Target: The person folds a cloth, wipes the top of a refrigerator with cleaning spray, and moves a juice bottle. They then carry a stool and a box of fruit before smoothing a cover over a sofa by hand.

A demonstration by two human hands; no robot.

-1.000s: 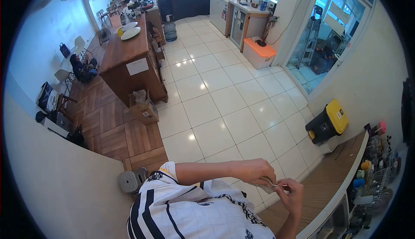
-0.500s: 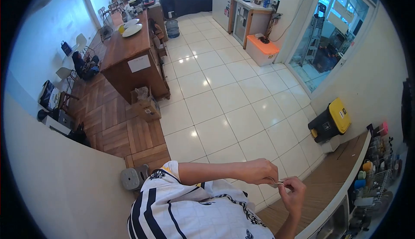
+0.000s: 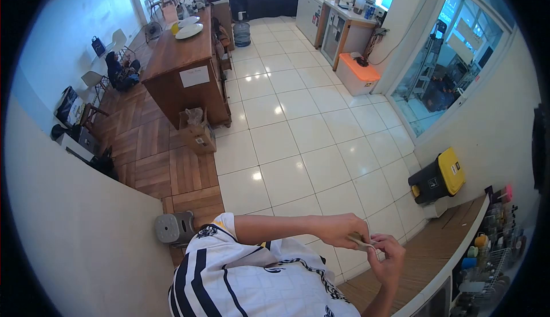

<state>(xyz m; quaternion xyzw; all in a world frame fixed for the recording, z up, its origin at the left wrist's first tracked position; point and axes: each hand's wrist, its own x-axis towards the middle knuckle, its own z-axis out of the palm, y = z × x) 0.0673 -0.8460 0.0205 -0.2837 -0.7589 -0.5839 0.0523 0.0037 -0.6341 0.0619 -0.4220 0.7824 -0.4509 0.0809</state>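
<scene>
My left hand [image 3: 342, 230] reaches across from the left, its fingers closed on a small, thin, pale folded strip [image 3: 361, 243]. Close beside it, my right hand [image 3: 388, 258] pinches the right end of the same strip between thumb and fingers. Both hands are in front of my body at the lower right, above the floor and beside the brown wooden surface [image 3: 366, 291]. The strip's material is too small to make out, and fingers cover part of it.
Right of me runs a counter edge with a dish rack [image 3: 492, 268] and cups. A black bin with a yellow lid [image 3: 436, 176] stands against the wall. Left are a grey stool [image 3: 175, 228], a cardboard box [image 3: 196, 134] and a wooden counter [image 3: 177, 59]. Farther left, a person [image 3: 121, 71] sits low.
The view has tilted and shifted slightly, so the room appears lower and farther right. My fingers have moved a little on the strip, and more of it shows between the hands.
</scene>
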